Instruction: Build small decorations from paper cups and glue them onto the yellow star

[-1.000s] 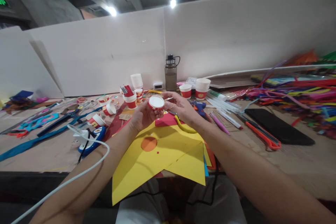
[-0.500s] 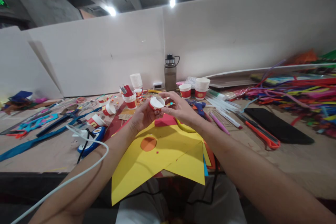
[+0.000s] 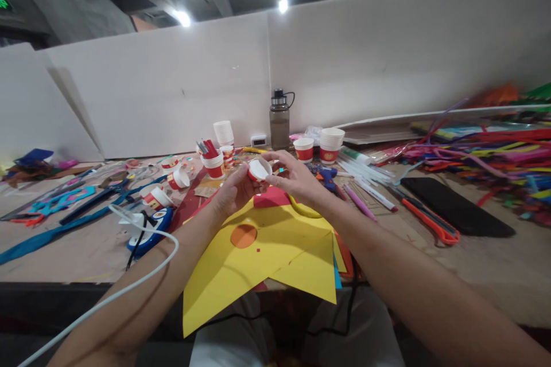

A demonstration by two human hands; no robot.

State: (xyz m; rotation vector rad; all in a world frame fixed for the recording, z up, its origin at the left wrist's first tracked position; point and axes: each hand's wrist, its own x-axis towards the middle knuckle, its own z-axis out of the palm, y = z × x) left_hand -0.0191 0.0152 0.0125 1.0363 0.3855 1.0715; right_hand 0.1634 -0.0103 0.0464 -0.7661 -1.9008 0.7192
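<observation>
Both my hands hold a small red-and-white paper cup (image 3: pixel 259 169) above the table, its white inside tilted toward me. My left hand (image 3: pixel 232 190) is wrapped round the cup from the left. Pinching the cup's right rim are the fingers of my right hand (image 3: pixel 294 179), and a tiny teal scrap sits by its fingertips. Below my hands lie yellow paper sheets (image 3: pixel 258 258) with an orange disc (image 3: pixel 243 235) on top and a red sheet (image 3: pixel 270 197) under them.
More red-and-white cups (image 3: pixel 330 145) and a dark water bottle (image 3: pixel 279 119) stand behind my hands. An orange utility knife (image 3: pixel 430 222), a black slab (image 3: pixel 456 207) and coloured pipe cleaners (image 3: pixel 486 155) lie right. Left are scissors, blue foam strips (image 3: pixel 51 229) and a white cable (image 3: pixel 142 275).
The cup has tipped and turned a little in my fingers, its opening now angled more to the right. My hands stay in the same place.
</observation>
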